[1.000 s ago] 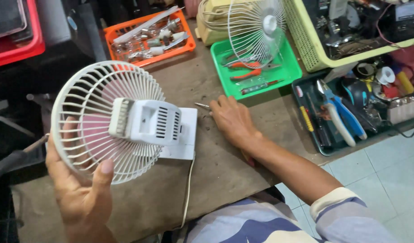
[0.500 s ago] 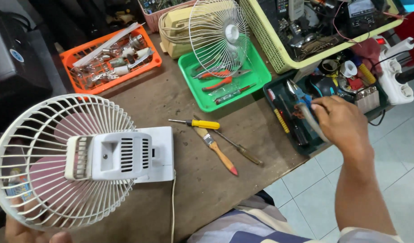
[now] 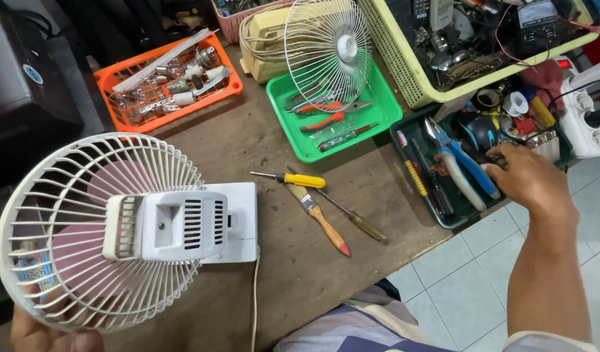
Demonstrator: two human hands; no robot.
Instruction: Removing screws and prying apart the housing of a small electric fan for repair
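Your right hand [image 3: 525, 179] has dropped onto the blue-handled pliers [image 3: 461, 164], fingers curled; left hand [image 3: 49, 334] grips the white plastic fan [image 3: 127, 228].

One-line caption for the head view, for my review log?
Left hand steadies a white desk fan on the workbench while right hand reaches blue-handled pliers in a tool tray.

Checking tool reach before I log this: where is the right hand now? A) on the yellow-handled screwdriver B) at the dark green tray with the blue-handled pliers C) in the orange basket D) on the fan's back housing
B: the right hand rests at the dark green tray, fingers by the blue-handled pliers.
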